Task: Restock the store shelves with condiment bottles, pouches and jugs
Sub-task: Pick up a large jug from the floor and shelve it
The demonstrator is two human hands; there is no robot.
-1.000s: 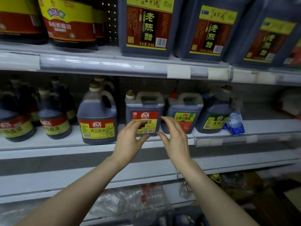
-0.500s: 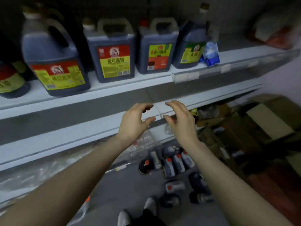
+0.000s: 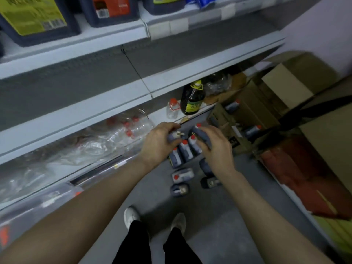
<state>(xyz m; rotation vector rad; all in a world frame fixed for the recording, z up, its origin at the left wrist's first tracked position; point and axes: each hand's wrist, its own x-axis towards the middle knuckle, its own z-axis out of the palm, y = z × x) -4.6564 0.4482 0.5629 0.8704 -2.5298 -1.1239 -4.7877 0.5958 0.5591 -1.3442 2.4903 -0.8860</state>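
Your left hand (image 3: 158, 144) is gripping a pale-capped bottle (image 3: 174, 136), your right hand (image 3: 216, 149) a red-capped bottle (image 3: 198, 132), fingers curled. They are likely handling light and slick, so be holding mid-body.

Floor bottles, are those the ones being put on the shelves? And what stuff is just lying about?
For the job: floor bottles; the pale-capped bottle held in the left hand; the red-capped bottle held in the right hand.
Just lying about: plastic wrap; clear bottle.

Shop aisle — grey shelving (image 3: 76, 111), labelled sauce jugs (image 3: 34, 18), price-tag strips (image 3: 179, 27), stock cartons (image 3: 285, 88)
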